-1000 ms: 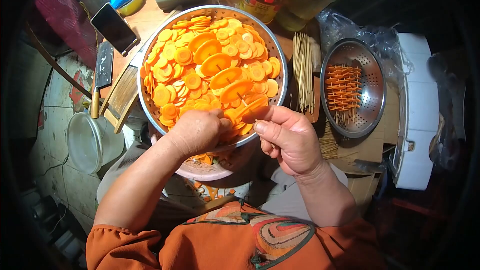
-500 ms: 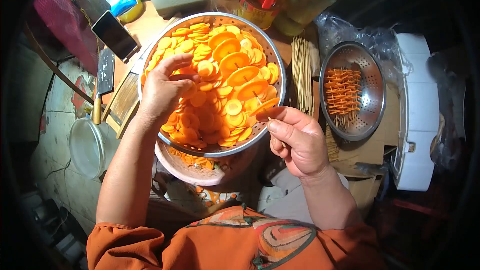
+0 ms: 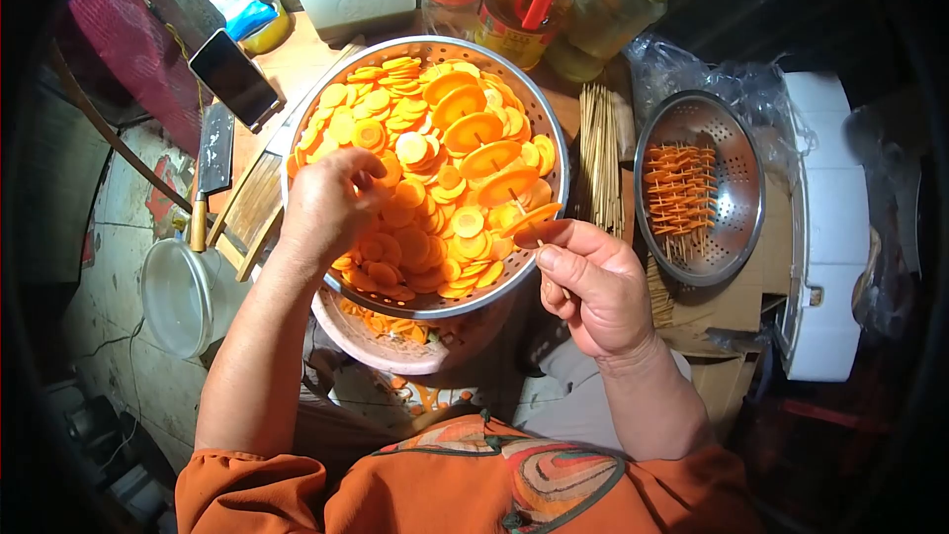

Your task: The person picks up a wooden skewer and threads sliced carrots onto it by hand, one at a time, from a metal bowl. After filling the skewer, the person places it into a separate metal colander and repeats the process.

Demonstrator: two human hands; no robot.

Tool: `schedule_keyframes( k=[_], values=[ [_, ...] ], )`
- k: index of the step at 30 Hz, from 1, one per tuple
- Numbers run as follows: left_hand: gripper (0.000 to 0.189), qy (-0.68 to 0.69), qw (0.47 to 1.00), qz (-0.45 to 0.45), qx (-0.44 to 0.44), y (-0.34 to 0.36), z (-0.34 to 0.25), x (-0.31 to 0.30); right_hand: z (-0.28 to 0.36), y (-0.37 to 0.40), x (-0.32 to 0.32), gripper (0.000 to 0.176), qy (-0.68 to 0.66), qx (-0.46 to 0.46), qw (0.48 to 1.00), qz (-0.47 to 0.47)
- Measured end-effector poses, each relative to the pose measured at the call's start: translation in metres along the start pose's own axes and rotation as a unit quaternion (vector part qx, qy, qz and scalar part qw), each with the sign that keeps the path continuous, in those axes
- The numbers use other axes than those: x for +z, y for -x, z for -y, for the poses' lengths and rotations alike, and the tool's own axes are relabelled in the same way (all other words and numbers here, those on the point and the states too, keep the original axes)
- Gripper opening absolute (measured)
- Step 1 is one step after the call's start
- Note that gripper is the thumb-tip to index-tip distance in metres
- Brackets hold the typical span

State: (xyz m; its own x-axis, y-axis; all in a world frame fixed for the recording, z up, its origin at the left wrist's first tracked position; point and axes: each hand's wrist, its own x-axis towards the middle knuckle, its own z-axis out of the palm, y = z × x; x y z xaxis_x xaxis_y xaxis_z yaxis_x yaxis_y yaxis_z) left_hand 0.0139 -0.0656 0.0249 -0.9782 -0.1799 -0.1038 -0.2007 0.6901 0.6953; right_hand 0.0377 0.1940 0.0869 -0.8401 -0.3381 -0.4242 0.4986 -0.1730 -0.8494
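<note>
Currently, large colander holds carrot slices, small colander skewers; right hand pinches 1 threaded stick, left hand curled, grip unclear

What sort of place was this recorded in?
Probably a small food-preparation area, perhaps a cramped home kitchen or snack-maker's workspace; which one, I can't tell. The signs are a large colander heaped with carrot slices, a bundle of wooden skewers and a cleaver.

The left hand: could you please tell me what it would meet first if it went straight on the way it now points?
The left hand would probably meet the loose carrot slices just beyond its fingertips, though its height above them is unclear.
</note>
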Motion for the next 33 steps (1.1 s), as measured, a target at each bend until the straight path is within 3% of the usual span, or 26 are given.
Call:
schedule_keyframes(
  k=[1,6,9,11,13,15,16,17,19,22,25,30,32,33],
  values=[
    [0.019,-0.032,0.999,0.039,0.006,0.003,-0.002,0.002,0.0,0.0,0.0,0.022,0.0,0.0,1.0,0.0],
    [0.041,-0.115,0.99,0.04,0.065,0.016,-0.003,0.029,0.0,0.0,0.004,0.022,0.005,0.012,1.0,0.001],
    [0.042,0.0,0.992,0.055,0.114,0.015,-0.014,0.042,-0.001,-0.001,0.005,0.022,0.01,0.001,1.0,0.005],
    [0.047,0.273,0.958,0.079,0.034,0.008,-0.021,0.047,0.0,-0.001,0.006,0.022,0.01,-0.003,1.0,-0.002],
    [0.04,0.373,0.926,0.041,0.036,0.0,-0.026,0.036,0.002,-0.001,0.005,0.022,0.009,-0.008,1.0,-0.009],
    [0.033,0.293,0.955,0.054,0.012,-0.007,-0.015,0.02,0.003,0.0,0.003,0.021,0.001,-0.015,1.0,-0.016],
    [0.022,0.214,0.967,0.139,-0.011,-0.008,-0.012,0.005,0.004,0.0,0.003,0.021,0.0,-0.015,1.0,-0.016],
    [0.018,0.058,0.979,0.193,0.019,0.003,-0.022,-0.014,0.004,0.001,0.003,0.021,0.001,-0.019,1.0,-0.018],
    [0.019,-0.224,0.902,0.368,0.046,0.008,-0.028,-0.03,0.004,0.001,0.001,0.021,0.0,-0.022,1.0,-0.02],
    [0.022,-0.335,0.825,0.453,0.048,0.024,-0.031,-0.025,0.003,0.001,-0.001,0.022,-0.017,-0.018,1.0,0.017],
    [0.022,-0.371,0.837,0.389,0.103,0.032,-0.018,-0.004,0.001,0.001,0.003,0.022,-0.01,-0.01,1.0,0.013],
    [0.034,-0.363,0.841,0.376,0.139,0.025,-0.025,-0.006,0.0,0.0,0.006,0.024,-0.01,-0.009,1.0,0.015],
    [0.035,-0.289,0.913,0.205,0.204,0.021,-0.018,-0.002,-0.001,-0.001,0.005,0.024,-0.007,-0.011,1.0,0.02],
    [0.035,-0.288,0.913,0.206,0.202,0.018,-0.015,0.001,-0.001,-0.001,0.005,0.024,-0.005,-0.011,1.0,0.025]
  ],
)
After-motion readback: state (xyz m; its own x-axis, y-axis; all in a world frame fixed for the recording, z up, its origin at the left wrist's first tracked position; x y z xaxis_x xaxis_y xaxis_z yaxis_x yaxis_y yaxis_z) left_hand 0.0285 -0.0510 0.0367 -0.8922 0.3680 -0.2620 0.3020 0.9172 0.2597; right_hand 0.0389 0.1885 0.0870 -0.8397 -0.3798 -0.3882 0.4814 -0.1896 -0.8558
